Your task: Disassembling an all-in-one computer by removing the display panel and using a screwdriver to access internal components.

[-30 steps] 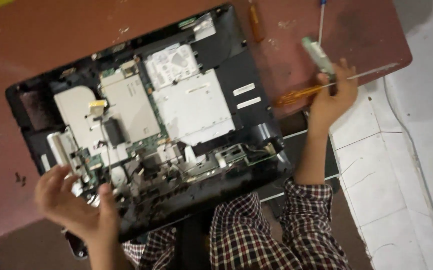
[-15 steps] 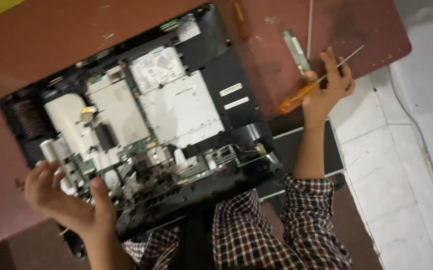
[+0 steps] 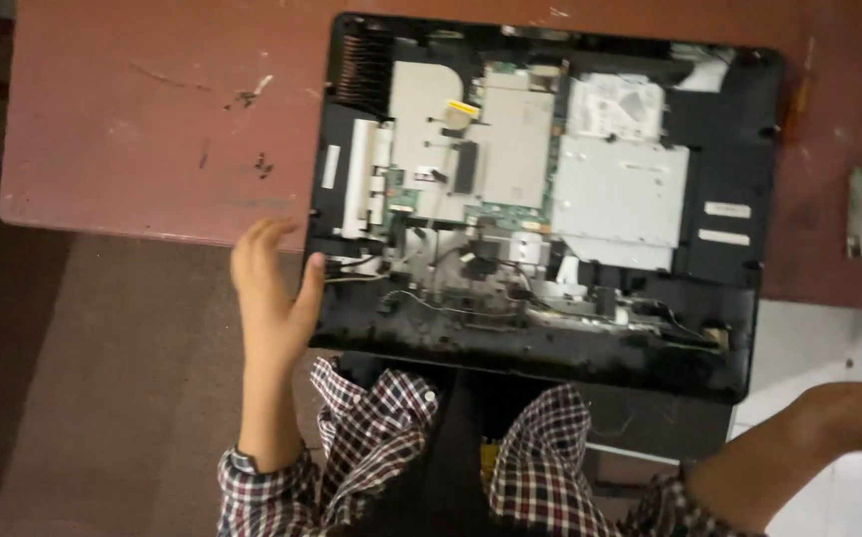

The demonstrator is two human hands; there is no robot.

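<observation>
Reddish-brown table carried the big item: an opened all-in-one computer chassis, back cover off, lying face down, its near edge hanging past the table edge toward the person's lap. Black plastic frame, boards and metal shields exposed inside. Silver drive cage sat right of centre, a round-marked hard drive above it, a grey metal shield mid-left, a black vent grille in the far-left corner. Loose thin wires ran along the near edge.

Left hand was spread wide, fingers up, thumb touching the chassis's near-left corner, gripping nothing. Right hand out of frame; only the forearm showed at lower right, so its state could not be told.

A small grey metal bracket lay on the table, well right of the chassis.

Handling guess: chassis probably heavy, stiff at the frame, glass screen underneath fragile, boards and wires delicate. Best held by the black outer frame on opposite sides, never by the shields or cables.
</observation>
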